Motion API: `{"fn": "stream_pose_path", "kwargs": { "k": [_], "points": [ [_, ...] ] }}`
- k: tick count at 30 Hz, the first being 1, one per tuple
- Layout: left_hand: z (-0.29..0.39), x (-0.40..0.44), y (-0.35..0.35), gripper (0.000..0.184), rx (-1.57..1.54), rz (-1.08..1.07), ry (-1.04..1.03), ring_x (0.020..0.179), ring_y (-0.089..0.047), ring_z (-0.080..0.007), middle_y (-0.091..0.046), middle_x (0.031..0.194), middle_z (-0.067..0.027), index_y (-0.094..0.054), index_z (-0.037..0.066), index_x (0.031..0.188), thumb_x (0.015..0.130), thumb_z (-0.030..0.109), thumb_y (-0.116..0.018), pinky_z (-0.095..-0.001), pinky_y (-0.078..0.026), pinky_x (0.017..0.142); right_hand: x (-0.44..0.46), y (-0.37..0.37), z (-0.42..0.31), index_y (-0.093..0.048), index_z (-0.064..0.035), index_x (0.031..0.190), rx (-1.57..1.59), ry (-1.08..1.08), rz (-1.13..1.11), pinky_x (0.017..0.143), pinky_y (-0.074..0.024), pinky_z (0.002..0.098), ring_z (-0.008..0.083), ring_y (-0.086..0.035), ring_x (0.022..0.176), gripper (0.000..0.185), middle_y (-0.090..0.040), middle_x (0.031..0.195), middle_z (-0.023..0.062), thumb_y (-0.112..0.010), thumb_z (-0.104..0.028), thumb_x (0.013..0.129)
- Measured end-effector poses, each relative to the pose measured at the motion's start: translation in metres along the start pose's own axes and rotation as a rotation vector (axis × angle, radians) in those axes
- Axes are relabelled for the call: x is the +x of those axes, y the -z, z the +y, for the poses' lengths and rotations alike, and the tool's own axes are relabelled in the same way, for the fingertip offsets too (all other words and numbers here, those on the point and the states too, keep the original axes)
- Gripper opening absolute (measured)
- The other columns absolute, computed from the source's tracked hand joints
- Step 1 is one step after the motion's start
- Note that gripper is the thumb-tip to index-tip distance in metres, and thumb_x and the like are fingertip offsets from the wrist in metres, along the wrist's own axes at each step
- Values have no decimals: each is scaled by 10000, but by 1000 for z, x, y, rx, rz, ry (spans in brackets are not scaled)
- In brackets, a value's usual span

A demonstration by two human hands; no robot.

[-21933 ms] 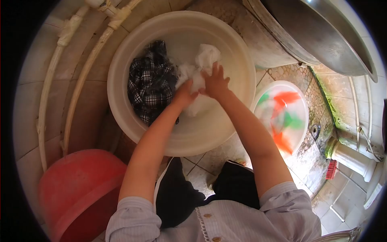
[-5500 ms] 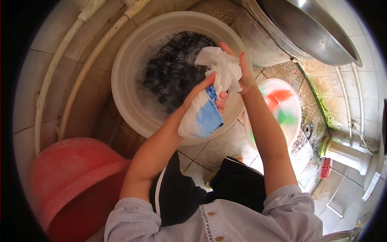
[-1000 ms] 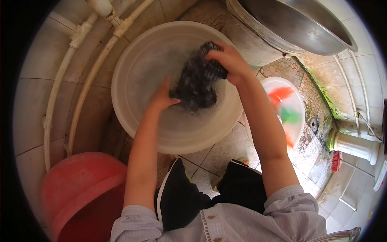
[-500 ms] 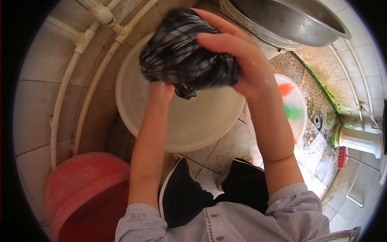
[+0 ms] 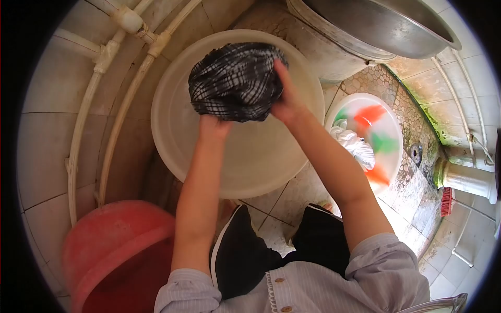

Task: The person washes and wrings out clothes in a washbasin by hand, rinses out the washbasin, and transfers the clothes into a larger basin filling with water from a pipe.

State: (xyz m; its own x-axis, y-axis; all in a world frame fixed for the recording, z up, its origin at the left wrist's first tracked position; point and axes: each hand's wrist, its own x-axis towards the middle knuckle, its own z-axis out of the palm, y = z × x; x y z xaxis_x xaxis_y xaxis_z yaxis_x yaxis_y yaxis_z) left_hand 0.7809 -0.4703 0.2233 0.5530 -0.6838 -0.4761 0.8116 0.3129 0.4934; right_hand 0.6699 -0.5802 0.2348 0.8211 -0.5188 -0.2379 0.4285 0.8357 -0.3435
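A bunched black-and-white plaid cloth (image 5: 235, 81) is between my two hands, over a large white basin (image 5: 250, 172). From below, my left hand (image 5: 214, 125) holds it; most of those fingers are hidden under the fabric. My right hand (image 5: 284, 99) grips the cloth's right side, with the thumb on top. Elastic-looking gathers run along the cloth's edge. The basin seems to hold cloudy, pale liquid.
A smaller basin with red and green patches (image 5: 386, 120) holds white cloth (image 5: 355, 146) at the right. A red tub (image 5: 115, 224) is at lower left. Behind stand a whitish bucket (image 5: 323, 47) and a metal basin (image 5: 386, 26). Pipes (image 5: 83, 120) line the left wall.
The cloth has moved down and away from me, and looks more rounded. My right hand has shifted from above the cloth to its right side. The white cloth in the small basin now shows.
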Motion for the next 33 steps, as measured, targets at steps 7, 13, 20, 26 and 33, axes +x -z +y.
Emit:
{"fn": "stream_pose_path", "kwargs": {
  "k": [7, 13, 20, 26, 33],
  "points": [
    [22, 11, 56, 505, 796, -219, 232, 1144, -458, -218, -450, 1255, -130, -298, 66, 1352, 886, 170, -465, -355, -412, 933, 4, -23, -33, -563, -36, 1062, -263, 233, 13, 840, -472, 350, 206, -584, 943, 319, -615, 1016, 90, -610, -240, 822],
    [17, -3, -5, 491, -92, -702, 425, 1131, -477, -247, -431, 1292, -148, -348, 44, 1314, 910, 315, -413, -390, -414, 941, -17, -31, -29, -590, 7, 996, -984, 365, -24, 762, -480, 292, 156, -608, 816, 389, -640, 904, 85, -712, -202, 691],
    [-2, 0, -33, 399, -70, -350, 147, 1061, -528, -229, -531, 1181, -116, -465, 29, 1199, 920, 308, -404, -387, -444, 893, -28, -29, -22, -588, -20, 996, -608, 294, 136, 777, -472, 304, 169, -596, 871, 379, -630, 943, 75, -645, -296, 742],
    [-10, -15, -46, 365, 859, -376, -626, 868, -594, -224, -600, 960, -71, -575, 20, 963, 604, -23, -625, -307, -463, 793, -1, 40, -6, -551, -59, 1096, -94, -104, 159, 882, -470, 388, 222, -584, 976, 410, -606, 1044, 103, -454, -399, 888],
    [0, -43, -59, 427, 1418, -850, -662, 806, -555, -325, -558, 865, -112, -581, 57, 907, 485, 14, -627, -342, -459, 734, -14, 49, 0, -523, -66, 1137, -266, -465, -129, 784, -535, 357, 204, -610, 932, 328, -608, 1037, 93, -429, -291, 918]
  ]
}}
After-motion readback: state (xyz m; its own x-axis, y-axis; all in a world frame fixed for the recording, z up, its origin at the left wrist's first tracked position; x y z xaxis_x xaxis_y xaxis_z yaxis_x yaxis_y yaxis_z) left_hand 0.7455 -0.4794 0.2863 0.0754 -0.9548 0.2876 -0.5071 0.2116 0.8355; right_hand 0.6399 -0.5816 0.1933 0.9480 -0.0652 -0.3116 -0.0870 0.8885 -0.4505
